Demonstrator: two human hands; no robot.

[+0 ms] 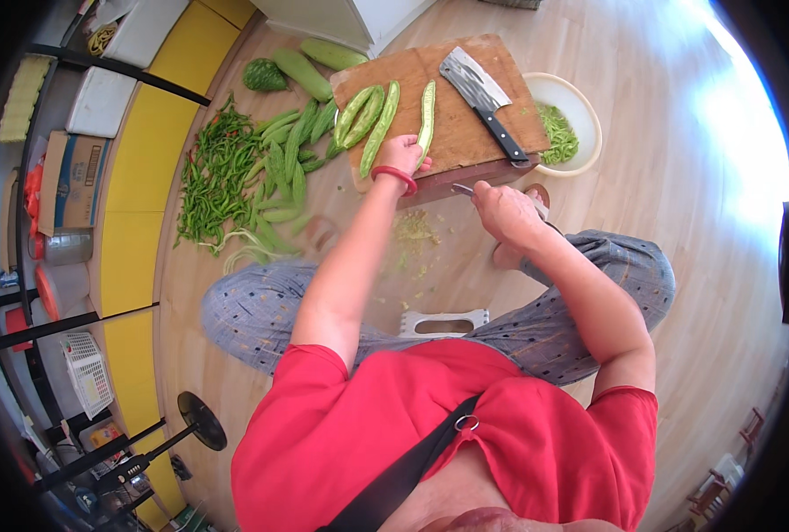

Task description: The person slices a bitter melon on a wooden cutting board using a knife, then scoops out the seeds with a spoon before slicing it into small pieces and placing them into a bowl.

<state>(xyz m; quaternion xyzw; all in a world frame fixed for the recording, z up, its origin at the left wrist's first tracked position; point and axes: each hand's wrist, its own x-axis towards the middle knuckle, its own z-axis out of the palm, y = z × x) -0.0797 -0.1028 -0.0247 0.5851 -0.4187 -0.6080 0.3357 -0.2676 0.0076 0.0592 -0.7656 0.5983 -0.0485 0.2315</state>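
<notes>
My left hand (400, 155), with a red bangle at the wrist, grips the lower end of a halved bitter melon (427, 115) at the near edge of the wooden cutting board (465, 133). The melon half lies cut face up, its hollow showing pale green. Several more bitter melon halves (379, 130) rest on the board's left side. My right hand (505, 215) is closed around a slim metal utensil (463, 189); only its tip shows, so its kind is unclear. A cleaver (486, 102) with a black handle lies on the board's right side.
A pale bowl (589, 106) of shredded green vegetable stands right of the board. Left lie green chillies (217, 168), whole bitter melons (292, 151), long green gourds (301, 73) and a dark round squash (264, 75). Scraps (416, 229) litter the floor. Yellow-fronted shelves (133, 186) line the left.
</notes>
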